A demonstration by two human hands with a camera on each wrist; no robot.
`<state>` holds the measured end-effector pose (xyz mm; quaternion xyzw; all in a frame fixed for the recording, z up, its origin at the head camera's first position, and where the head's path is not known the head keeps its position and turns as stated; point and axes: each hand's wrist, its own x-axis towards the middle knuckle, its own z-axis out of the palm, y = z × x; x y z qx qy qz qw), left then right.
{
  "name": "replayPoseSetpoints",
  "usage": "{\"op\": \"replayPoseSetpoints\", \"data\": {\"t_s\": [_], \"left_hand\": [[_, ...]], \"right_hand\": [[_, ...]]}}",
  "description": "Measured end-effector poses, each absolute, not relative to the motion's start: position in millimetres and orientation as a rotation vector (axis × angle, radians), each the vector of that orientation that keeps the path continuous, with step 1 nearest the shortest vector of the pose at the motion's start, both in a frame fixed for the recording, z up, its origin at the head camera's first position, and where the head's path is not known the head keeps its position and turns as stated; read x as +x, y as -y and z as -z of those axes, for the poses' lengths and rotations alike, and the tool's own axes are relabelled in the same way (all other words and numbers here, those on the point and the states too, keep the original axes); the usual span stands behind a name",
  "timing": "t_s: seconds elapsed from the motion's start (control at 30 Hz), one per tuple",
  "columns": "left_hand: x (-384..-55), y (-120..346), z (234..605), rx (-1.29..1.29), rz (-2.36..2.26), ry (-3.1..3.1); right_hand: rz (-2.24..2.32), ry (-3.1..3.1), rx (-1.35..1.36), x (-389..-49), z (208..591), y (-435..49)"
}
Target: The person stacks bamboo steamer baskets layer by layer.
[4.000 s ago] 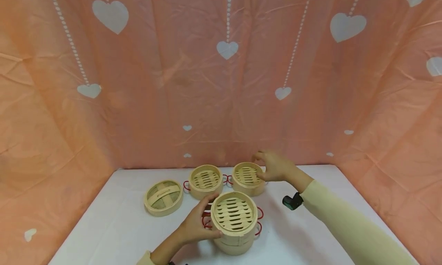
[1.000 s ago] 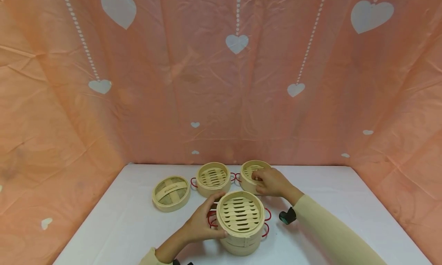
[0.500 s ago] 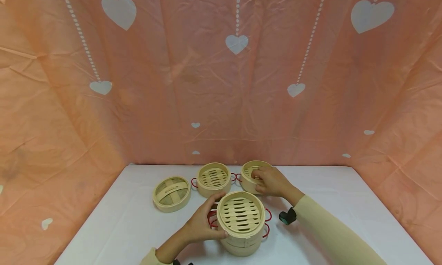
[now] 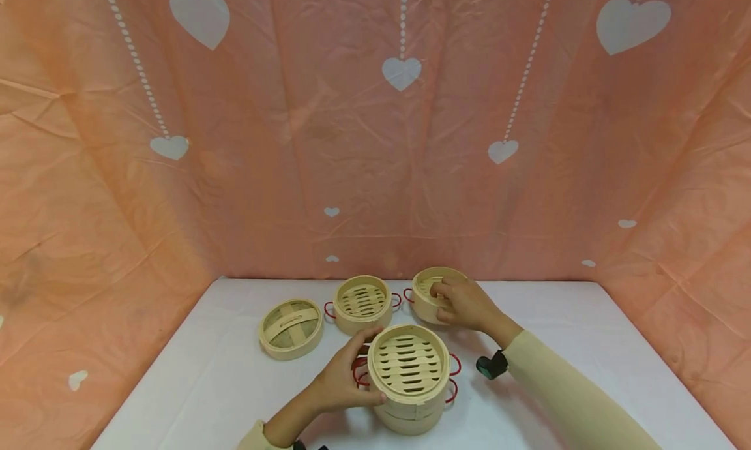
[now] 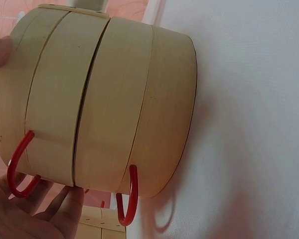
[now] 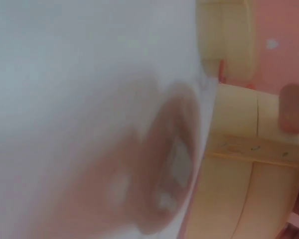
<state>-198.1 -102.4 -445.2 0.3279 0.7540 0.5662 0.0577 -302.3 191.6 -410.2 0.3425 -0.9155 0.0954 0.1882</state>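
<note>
My left hand point(image 4: 340, 378) grips a stack of two bamboo steamer baskets point(image 4: 409, 365) at the front, thumb at the near side and fingers around the back. Red handles point(image 5: 127, 199) stick out from the stack's side in the left wrist view. At the back right, my right hand point(image 4: 469, 305) holds another bamboo steamer basket point(image 4: 424, 301) by its wall, with fingers over the rim into the inside. That basket's wall point(image 6: 224, 194) fills the lower right of the right wrist view, where a thumb point(image 6: 294, 109) lies against it.
Left of the held rear basket stands another slatted steamer basket point(image 4: 362, 301) with red handles. A round woven steamer lid point(image 4: 291, 328) lies farther left on the white table point(image 4: 223, 345). A pink drape with white hearts point(image 4: 364, 176) hangs behind and at both sides.
My right hand has come down onto the rear right basket and gripped it. In the last half second that basket has shifted back and right, away from its neighbour. The left hand keeps its hold.
</note>
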Motion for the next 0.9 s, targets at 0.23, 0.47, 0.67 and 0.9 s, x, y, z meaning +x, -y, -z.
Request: {"op": "replayPoseSetpoints", "data": {"t_s": [0.23, 0.47, 0.67, 0.9], "left_hand": [[-199, 103, 447, 1.002, -1.715, -2.285], [-199, 103, 447, 0.991, -1.699, -2.302], [-201, 103, 448, 1.016, -1.678, -2.320], [-201, 104, 448, 1.015, -1.671, -2.325]], "right_hand": [[-0.281, 2.496, 0.970, -297, 398, -190], [-0.263, 2.452, 0.957, -291, 382, -188], [-0.269, 2.433, 0.931, -283, 370, -188], [-0.294, 2.354, 0.952, -274, 360, -186]]}}
